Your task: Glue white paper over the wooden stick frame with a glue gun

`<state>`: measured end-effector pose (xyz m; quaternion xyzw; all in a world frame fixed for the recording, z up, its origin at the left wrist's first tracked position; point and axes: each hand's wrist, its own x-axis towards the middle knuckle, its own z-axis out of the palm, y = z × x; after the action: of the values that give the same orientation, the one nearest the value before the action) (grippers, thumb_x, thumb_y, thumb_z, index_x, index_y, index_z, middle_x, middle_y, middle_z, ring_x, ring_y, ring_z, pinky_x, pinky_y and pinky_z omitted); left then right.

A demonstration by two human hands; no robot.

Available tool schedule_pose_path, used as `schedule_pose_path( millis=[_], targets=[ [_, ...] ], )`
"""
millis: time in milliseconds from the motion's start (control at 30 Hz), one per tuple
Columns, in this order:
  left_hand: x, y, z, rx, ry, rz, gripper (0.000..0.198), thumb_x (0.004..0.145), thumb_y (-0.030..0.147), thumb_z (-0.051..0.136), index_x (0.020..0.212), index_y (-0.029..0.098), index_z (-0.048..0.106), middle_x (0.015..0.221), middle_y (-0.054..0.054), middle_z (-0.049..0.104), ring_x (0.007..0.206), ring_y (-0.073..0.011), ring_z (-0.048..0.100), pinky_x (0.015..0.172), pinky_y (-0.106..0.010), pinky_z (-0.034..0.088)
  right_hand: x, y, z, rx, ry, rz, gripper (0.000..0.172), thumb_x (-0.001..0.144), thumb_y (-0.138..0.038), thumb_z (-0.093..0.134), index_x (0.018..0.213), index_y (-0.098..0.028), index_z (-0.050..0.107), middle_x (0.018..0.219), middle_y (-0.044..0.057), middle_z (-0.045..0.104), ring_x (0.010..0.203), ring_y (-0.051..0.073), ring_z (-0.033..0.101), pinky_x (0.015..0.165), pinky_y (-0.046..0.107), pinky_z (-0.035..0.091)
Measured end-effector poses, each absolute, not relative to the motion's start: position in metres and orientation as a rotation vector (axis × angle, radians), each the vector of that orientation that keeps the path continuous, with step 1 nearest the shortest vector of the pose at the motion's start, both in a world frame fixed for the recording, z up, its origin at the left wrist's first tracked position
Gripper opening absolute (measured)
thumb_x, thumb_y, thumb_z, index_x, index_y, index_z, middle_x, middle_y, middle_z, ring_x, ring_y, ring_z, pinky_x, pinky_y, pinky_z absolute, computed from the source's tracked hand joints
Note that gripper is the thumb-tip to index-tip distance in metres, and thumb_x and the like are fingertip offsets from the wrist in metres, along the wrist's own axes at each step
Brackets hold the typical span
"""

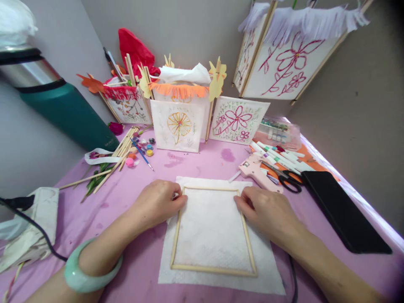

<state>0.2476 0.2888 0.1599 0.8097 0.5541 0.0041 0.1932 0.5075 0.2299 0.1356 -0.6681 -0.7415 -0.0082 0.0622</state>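
Observation:
A square frame of thin wooden sticks [214, 269] lies flat on a larger sheet of white, cloth-like material [267, 280]. My left hand [162, 201] is closed at the frame's upper left corner, thumb and fingers pressed on the stick and sheet there. A small pale bit shows between its fingers, too small to name. At the upper right corner my right hand [268, 210] is closed too, thumb and finger pinching the stick. The undersides of both hands are hidden. A pale green bangle [91, 266] circles my left wrist.
Beyond the sheet lie a pink glue gun [257, 170], black scissors [292, 181], markers [277, 158] and a black phone [344, 210]. Loose sticks [121, 149] and a paintbrush [142, 154] lie left. Decorated lanterns [179, 90] and a teal bottle [66, 111] stand behind; another lantern [290, 63] hangs.

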Motion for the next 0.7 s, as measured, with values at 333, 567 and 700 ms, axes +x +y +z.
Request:
schedule_pose_path(
  millis=[333, 567, 700],
  targets=[
    [0.2496, 0.2894, 0.1620, 2.273, 1.583, 0.009, 0.026, 0.078, 0.036, 0.050, 0.066, 0.020, 0.065, 0.057, -0.001, 0.058, 0.054, -0.0140, 0.048, 0.054, -0.028, 0.028, 0.5080, 0.2307, 0.1363, -2.009, -2.212, -0.059, 0.025, 0.086, -0.031, 0.050, 0.064, -0.020, 0.055, 0.059, 0.000, 0.061, 0.054, 0.016, 0.054, 0.052, 0.028, 0.024],
    [0.2496, 0.2886, 0.1633, 2.291, 1.574, 0.025, 0.025, 0.078, 0.036, 0.051, 0.069, 0.020, 0.067, 0.058, -0.001, 0.059, 0.054, -0.0140, 0.049, 0.055, -0.027, 0.029, 0.5070, 0.2321, 0.1358, -2.034, -2.220, -0.087, 0.028, 0.088, -0.034, 0.046, 0.065, -0.019, 0.056, 0.061, 0.003, 0.061, 0.053, 0.016, 0.054, 0.052, 0.029, 0.023],
    [0.2490, 0.2892, 0.1623, 2.302, 1.564, 0.026, 0.026, 0.078, 0.037, 0.050, 0.069, 0.020, 0.067, 0.060, -0.001, 0.060, 0.055, -0.0143, 0.050, 0.055, -0.027, 0.029, 0.5064, 0.2330, 0.1383, -2.058, -2.210, -0.050, 0.032, 0.089, -0.037, 0.046, 0.065, -0.020, 0.057, 0.060, 0.003, 0.061, 0.054, 0.016, 0.054, 0.053, 0.029, 0.024]
  ],
)
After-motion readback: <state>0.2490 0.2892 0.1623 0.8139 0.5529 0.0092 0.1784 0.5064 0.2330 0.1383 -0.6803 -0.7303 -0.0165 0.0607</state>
